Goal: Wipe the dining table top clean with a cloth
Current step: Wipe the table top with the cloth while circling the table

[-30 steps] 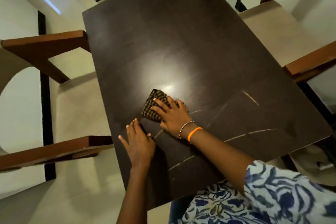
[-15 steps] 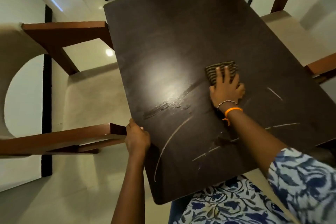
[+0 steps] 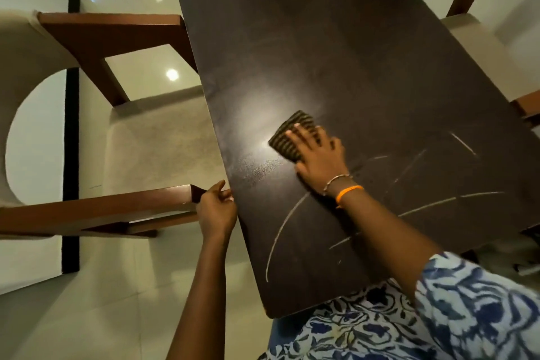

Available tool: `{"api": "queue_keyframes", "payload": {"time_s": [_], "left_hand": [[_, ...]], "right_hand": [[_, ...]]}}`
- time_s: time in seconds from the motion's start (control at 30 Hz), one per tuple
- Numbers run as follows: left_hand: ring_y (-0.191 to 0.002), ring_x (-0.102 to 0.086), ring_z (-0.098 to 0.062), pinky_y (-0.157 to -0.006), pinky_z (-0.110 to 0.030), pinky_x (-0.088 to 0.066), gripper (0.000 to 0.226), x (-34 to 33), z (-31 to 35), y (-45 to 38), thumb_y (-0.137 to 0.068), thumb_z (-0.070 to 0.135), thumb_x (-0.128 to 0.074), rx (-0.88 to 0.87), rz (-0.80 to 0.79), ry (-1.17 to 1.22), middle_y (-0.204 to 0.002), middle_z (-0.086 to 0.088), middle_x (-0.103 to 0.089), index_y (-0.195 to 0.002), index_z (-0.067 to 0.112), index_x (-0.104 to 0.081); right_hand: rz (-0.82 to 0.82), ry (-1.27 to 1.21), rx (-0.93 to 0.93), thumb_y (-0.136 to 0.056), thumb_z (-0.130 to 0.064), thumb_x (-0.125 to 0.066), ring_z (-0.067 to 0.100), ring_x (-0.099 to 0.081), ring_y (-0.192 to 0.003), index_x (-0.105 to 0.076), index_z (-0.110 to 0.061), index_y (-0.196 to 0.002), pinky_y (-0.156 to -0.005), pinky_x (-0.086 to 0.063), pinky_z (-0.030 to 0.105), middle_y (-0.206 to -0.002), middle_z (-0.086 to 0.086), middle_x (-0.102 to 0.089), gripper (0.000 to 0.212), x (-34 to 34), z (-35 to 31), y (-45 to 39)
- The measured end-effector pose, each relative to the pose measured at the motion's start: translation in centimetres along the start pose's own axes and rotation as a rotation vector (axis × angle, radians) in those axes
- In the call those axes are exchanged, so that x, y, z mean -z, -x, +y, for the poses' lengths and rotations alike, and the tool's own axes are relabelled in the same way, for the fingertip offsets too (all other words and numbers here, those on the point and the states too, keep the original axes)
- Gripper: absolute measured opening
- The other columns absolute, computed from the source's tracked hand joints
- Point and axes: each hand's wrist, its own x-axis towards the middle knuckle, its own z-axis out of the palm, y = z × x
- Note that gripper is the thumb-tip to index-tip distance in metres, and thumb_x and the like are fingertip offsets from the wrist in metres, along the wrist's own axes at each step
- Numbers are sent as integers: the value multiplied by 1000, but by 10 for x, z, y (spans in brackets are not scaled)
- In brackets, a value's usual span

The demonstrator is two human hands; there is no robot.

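A dark brown dining table top [image 3: 336, 52] fills the middle of the view, with pale curved streaks [image 3: 283, 231] on its near part. My right hand [image 3: 320, 156] presses flat on a folded checked cloth [image 3: 289, 133] near the table's middle, fingers spread over it. My left hand [image 3: 216, 210] grips the table's left edge, fingers curled over the rim.
A wooden chair with a beige seat [image 3: 157, 140] stands at the table's left side, its armrests [image 3: 96, 210] close to my left hand. Another chair [image 3: 479, 38] stands at the right. The floor is glossy pale tile.
My right hand has swept the cloth from the right back toward the table's middle. My left hand stays at the left edge.
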Motion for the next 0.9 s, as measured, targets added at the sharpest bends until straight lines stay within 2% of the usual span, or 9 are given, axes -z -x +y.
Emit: {"api": "queue_keyframes", "payload": {"time_s": [0.13,0.2,0.27,0.37,0.53,0.6,0.7,0.8,0.9], "left_hand": [[-112,-60,-29,-102,-46,-44,55,5,-2,-5,-88,4,-57,-54,-77,-65,-117,-15,-66,-139,7,-39],[-113,-60,-28,-104,-46,-43,56,9,-5,-8,-88,-1,-55,-33,-120,12,-119,-15,-65,-140,7,-37],[-111,-61,-27,-103,-44,-44,55,10,-8,-9,-88,-3,-55,-21,-120,49,-117,-15,-66,-140,7,-39],[-98,-61,-18,-95,-29,-43,52,10,-10,-9,-88,-5,-52,-12,-91,99,-101,-9,-70,-137,7,-43],[-96,-63,-18,-85,-27,-50,47,16,-15,-13,-87,-6,-52,82,-68,303,-99,-14,-68,-133,4,-47],[-97,-63,-20,-90,-33,-52,42,15,-15,-14,-87,-5,-53,102,-37,325,-103,-16,-67,-129,0,-51],[-84,-64,-19,-81,-28,-55,39,8,-8,-21,-88,-5,-53,102,10,369,-93,-11,-68,-126,1,-53],[-93,-64,-20,-90,-36,-52,47,3,5,-29,-88,2,-55,115,66,244,-100,-7,-67,-134,10,-47],[-91,-62,-15,-81,-24,-48,41,-2,16,-36,-87,0,-54,57,135,76,-106,-4,-68,-125,17,-57]], "right_hand": [[62,-7,-392,-87,-32,-49,36,-21,-137,-20,-29,-148,-103,-25,52,-158,-3,-16,68,20,81,5],[62,-42,-556,-88,-31,-49,39,-17,-138,-19,-27,-148,-105,-21,56,-158,-1,-14,67,21,81,3],[57,-34,-593,-90,-32,-48,41,-15,-139,-17,-27,-149,-106,-21,57,-159,1,-10,67,18,53,0],[-7,-7,-310,-88,-34,-47,40,-13,-140,-13,-33,-148,-102,-23,54,-159,0,-8,69,6,-11,6],[-174,18,255,-83,-36,-49,41,-20,-140,-20,-38,-146,-99,-29,55,-158,0,-17,69,-20,-94,40],[-148,38,334,-83,-36,-51,41,-31,-136,-28,-36,-145,-93,-36,54,-155,1,-27,66,-19,-95,35],[-95,56,397,-84,-33,-53,40,-39,-131,-34,-35,-143,-89,-38,48,-152,0,-34,62,-12,-90,-7],[-77,115,388,-90,-32,-44,37,-32,-132,-26,-37,-145,-88,-31,42,-155,-3,-25,59,-5,-90,-77],[-23,182,375,-91,-33,-40,35,-32,-126,-23,-38,-145,-86,-30,41,-156,-5,-21,57,3,-90,-155]]}}
